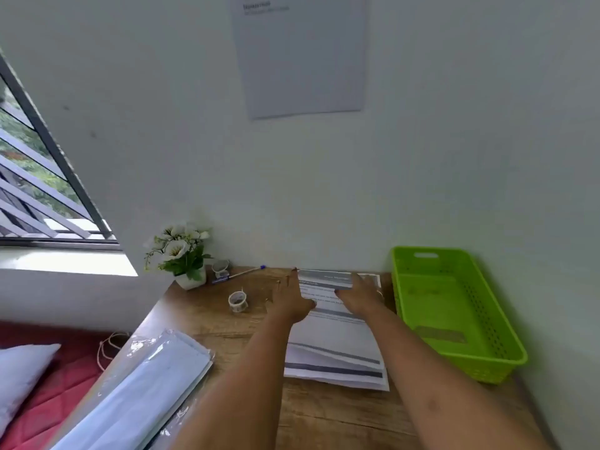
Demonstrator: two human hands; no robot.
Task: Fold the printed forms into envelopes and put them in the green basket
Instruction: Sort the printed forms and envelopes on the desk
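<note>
**Fig.** Start of a fold on the top form (328,311). The stack of printed forms (337,349) lies mid-desk (227,323), its far end close to the desk's far edge. It sits just left of the green basket (400,297), which stands along the right edge. We see the left hand (290,297) with fingers spread and laid flat at the sheet's far left corner. The right hand (362,295) appears to pinch the far edge, thumb under and fingers over, with a grey-banded strip turned up toward us. Blur hides the finer detail of both grips.

**Handling, as we judge it.** A single sheet is light, limp and slick against the one below, so it will slide or drag its neighbour unless one palm anchors it. We would take it by the two far corners, bring the edge over, then crease it with flat fingers. It wrinkles easily.

**Count.**
- One basket, with a greyish patch on its floor that we cannot identify.
- One stack, with at least three sheet edges fanned at its near end; the full number cannot be counted.
- One clear-wrapped pack of envelopes (156,378) at the near left corner; its contents cannot be counted.
- One pen (240,273), one tape roll (238,301) and one flower pot (185,258) toward the far left corner.
</note>
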